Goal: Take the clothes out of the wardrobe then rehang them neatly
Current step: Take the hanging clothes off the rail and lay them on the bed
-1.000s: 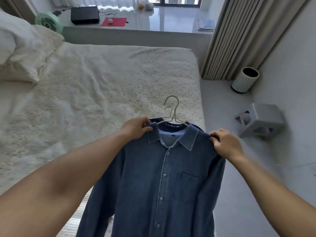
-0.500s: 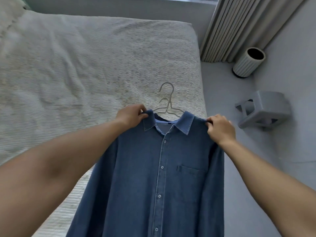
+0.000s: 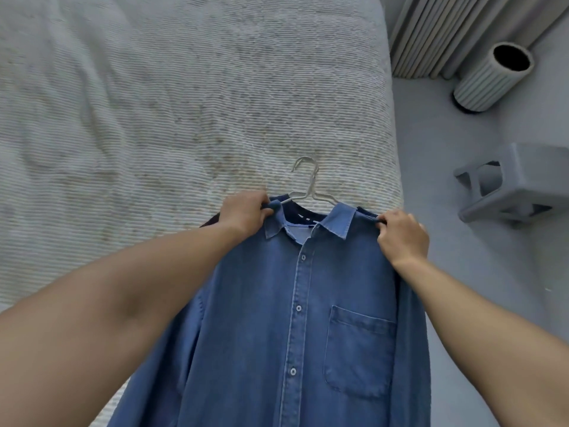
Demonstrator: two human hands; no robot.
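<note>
one shirt (image 3: 295, 328), one hanger (image 3: 309, 188), two hands (image 3: 243, 215)

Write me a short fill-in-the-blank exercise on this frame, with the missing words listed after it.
1. Both hands, the left hand and the right hand, grip the denim shirt at its ____.
2. The shirt hangs on a wire ____.
3. The shirt's chest pocket lies nearer the person's ____ arm.
4. The ribbed bin stands on the ____, beside the bed.

Missing words: shoulders; hanger; right; floor
</note>
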